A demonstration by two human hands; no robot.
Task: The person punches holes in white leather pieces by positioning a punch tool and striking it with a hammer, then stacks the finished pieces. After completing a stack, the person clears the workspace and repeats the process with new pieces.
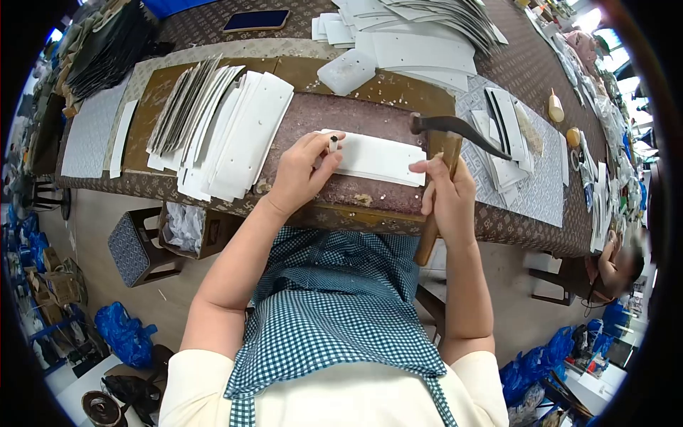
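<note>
My left hand (304, 169) is closed around a short punch-like tool (334, 144), whose dark round top points up at me; its lower end is hidden. The tool stands at the left end of a white strip stack (380, 158) lying on a reddish-brown board (313, 114). In my right hand (449, 188) is a hammer (455, 132), gripped by its wooden handle, its dark curved head above the board's right end. A finger of that hand reaches to the right end of the white strips.
Left of the board lies a fanned row of white pieces (238, 135). More white sheets (420, 53) and a phone (256, 20) are at the back. Black-and-white pieces (506, 128) and a small bottle (555, 105) lie right. A stool (139, 245) stands below left.
</note>
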